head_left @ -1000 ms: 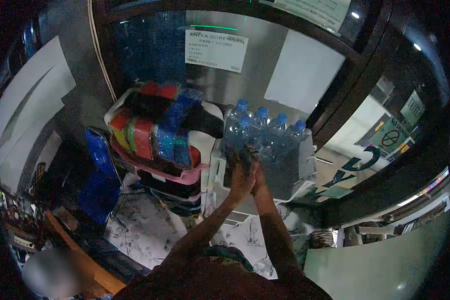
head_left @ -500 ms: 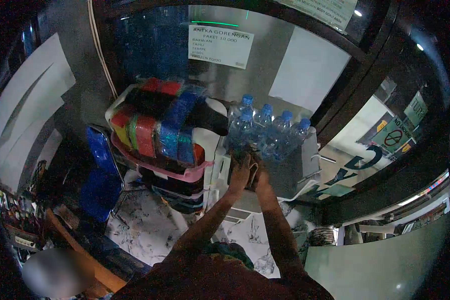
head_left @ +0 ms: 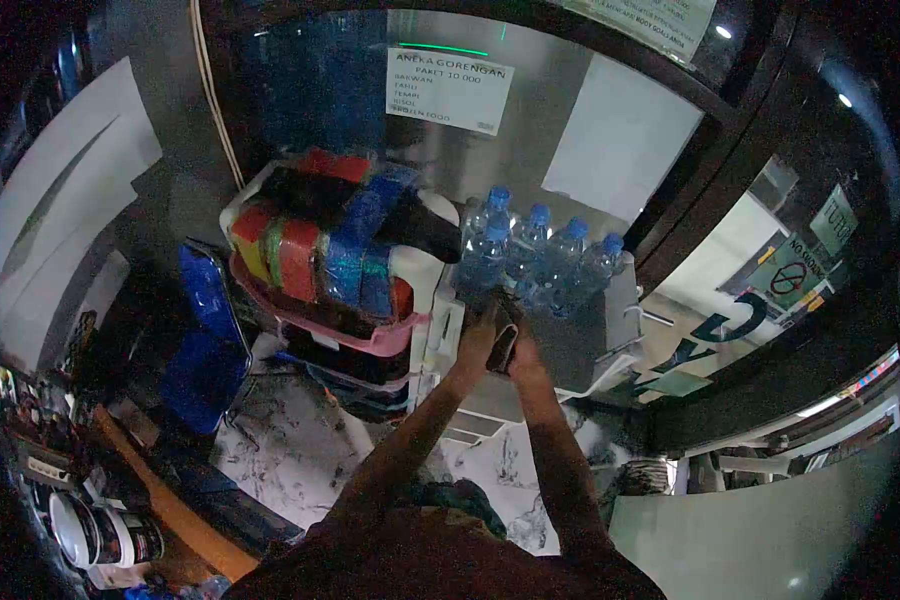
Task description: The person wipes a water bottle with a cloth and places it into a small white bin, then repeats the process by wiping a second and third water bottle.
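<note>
Our left hand (head_left: 478, 345) and right hand (head_left: 525, 354) grasp a dark folded item (head_left: 507, 335) between them; finger detail unclear. Blue-capped bottles (head_left: 554, 270) stand just beyond, toward twelve o'clock. Risks, we judge: knuckles pushing forward could topple one; uneven grip could drop the item.

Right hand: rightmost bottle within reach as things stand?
Probably: the rightmost bottle stands beyond the right hand with nothing visible between, though that hand seems to hold a brown item.

5 glossy clear-plastic bottles (head_left: 547, 262); matt paper sign (head_left: 450, 92); the held item (head_left: 506, 346), dimly lit, perhaps cloth.
</note>
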The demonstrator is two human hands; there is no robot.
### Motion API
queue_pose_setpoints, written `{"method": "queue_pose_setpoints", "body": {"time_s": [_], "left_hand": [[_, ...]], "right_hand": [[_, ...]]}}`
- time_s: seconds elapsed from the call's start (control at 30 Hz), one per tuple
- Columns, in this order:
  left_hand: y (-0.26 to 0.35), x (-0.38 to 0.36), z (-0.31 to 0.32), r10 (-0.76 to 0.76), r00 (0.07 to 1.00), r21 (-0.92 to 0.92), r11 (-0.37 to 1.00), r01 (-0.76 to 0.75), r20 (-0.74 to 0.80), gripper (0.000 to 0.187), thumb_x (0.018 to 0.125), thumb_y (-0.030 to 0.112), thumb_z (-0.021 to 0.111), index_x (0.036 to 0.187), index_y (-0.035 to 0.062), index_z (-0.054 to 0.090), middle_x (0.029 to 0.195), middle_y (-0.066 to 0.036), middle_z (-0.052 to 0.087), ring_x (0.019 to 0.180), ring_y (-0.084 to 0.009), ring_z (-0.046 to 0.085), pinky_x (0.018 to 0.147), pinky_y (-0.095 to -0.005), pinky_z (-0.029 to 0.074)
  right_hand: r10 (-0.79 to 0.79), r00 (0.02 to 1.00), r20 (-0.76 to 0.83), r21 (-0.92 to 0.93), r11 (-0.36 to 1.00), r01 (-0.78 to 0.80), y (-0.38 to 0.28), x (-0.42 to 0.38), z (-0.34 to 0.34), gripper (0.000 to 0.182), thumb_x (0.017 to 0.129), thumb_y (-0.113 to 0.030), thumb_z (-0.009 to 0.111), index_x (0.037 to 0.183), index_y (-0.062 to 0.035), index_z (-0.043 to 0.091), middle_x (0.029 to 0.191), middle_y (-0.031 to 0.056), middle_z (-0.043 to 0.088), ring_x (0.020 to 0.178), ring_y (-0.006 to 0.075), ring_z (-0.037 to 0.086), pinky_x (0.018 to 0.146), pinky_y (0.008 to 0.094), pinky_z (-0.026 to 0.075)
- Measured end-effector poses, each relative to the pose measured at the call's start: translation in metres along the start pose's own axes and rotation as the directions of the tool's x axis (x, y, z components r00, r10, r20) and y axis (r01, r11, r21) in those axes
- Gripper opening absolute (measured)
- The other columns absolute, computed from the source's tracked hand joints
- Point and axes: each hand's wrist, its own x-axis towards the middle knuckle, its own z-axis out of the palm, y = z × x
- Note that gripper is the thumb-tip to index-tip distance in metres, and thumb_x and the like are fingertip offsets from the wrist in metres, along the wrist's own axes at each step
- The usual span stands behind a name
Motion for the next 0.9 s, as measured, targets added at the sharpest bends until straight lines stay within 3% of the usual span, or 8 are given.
{"method": "queue_pose_setpoints", "body": {"time_s": [0.07,0.27,0.43,0.47,0.5,0.6,0.77,0.9], "left_hand": [[-0.037,0.035,-0.043,0.451,0.838,0.839,0.287,-0.462,0.307,0.046,0.094,0.029,0.043,0.133,0.0049,0.035,0.122,-0.018,0.046,0.1,-0.0319,0.054,0.078,-0.0443,0.048],[0.001,-0.076,0.022,0.515,0.625,0.809,-0.418,-0.414,0.586,0.047,0.092,0.014,0.048,0.135,0.007,0.031,0.138,-0.022,0.029,0.123,-0.04,0.035,0.102,-0.0454,0.031],[0.024,-0.19,0.028,0.523,0.83,0.72,0.498,-0.483,0.195,0.043,0.091,0.011,0.049,0.132,0.0048,0.035,0.137,-0.017,0.032,0.127,-0.0342,0.032,0.105,-0.0441,0.027],[0.023,-0.204,0.02,0.356,0.931,0.473,0.809,-0.349,0.078,0.043,0.091,0.012,0.05,0.131,0.0047,0.036,0.136,-0.016,0.035,0.126,-0.0322,0.034,0.104,-0.0437,0.029],[0.014,-0.216,0.001,0.373,0.926,0.475,0.805,-0.356,0.062,0.043,0.091,0.012,0.05,0.131,0.0047,0.036,0.136,-0.016,0.035,0.126,-0.0322,0.034,0.104,-0.0437,0.029],[-0.003,-0.252,-0.047,0.44,0.892,0.465,0.815,-0.347,-0.105,0.043,0.09,0.019,0.053,0.128,0.006,0.039,0.131,-0.013,0.041,0.124,-0.0288,0.039,0.1,-0.043,0.035],[-0.036,-0.344,-0.06,0.362,0.701,-0.093,0.849,-0.52,-0.614,0.046,0.089,0.035,0.05,0.124,0.0073,0.041,0.123,-0.011,0.047,0.111,-0.0281,0.047,0.093,-0.0439,0.041],[-0.087,-0.411,-0.052,0.281,0.365,-0.125,0.615,-0.778,-0.888,0.044,0.09,0.031,0.048,0.126,0.0081,0.039,0.113,-0.011,0.048,0.1,-0.029,0.049,0.089,-0.0459,0.043]], "right_hand": [[0.005,0.998,0.056,-0.005,1.0,-0.005,-0.003,0.0,-0.002,0.042,0.089,-0.041,0.049,0.116,-0.01,0.052,0.105,0.0062,0.06,0.087,0.0211,0.059,0.077,0.033,0.05],[-0.108,0.993,0.046,-0.077,0.991,0.111,-0.016,-0.037,0.024,0.04,0.091,-0.036,0.047,0.118,-0.0069,0.051,0.104,0.0067,0.058,0.09,0.0215,0.059,0.078,0.0322,0.05],[-0.059,0.892,0.448,0.401,0.905,-0.142,-0.019,-0.063,0.001,0.039,0.091,-0.034,0.047,0.121,-0.0085,0.048,0.109,0.009,0.057,0.098,0.0219,0.056,0.077,0.0334,0.051],[-0.26,0.914,0.311,-0.273,0.897,0.348,-0.017,-0.072,-0.006,0.036,0.091,-0.033,0.048,0.118,-0.0088,0.05,0.109,0.0079,0.056,0.097,0.0199,0.055,0.077,0.0336,0.05],[-0.481,0.803,0.352,-0.806,0.28,0.521,-0.013,-0.081,-0.012,0.034,0.091,-0.031,0.049,0.116,-0.0092,0.051,0.108,0.0069,0.056,0.095,0.0179,0.055,0.077,0.0337,0.048],[-0.007,0.969,0.248,0.28,0.958,-0.065,-0.019,-0.145,0.018,0.032,0.091,-0.027,0.049,0.118,-0.0098,0.051,0.109,0.0074,0.056,0.098,0.0172,0.053,0.079,0.0356,0.047],[0.073,0.986,0.149,-0.38,0.925,-0.012,0.032,-0.168,-0.01,0.039,0.092,-0.031,0.045,0.126,-0.0118,0.045,0.115,0.0089,0.056,0.107,0.0206,0.052,0.087,0.0381,0.046],[0.529,0.765,0.368,0.093,0.797,-0.596,0.058,-0.195,-0.026,0.052,0.088,-0.04,0.047,0.131,-0.0124,0.04,0.124,0.011,0.051,0.114,0.028,0.049,0.093,0.044,0.042]]}}
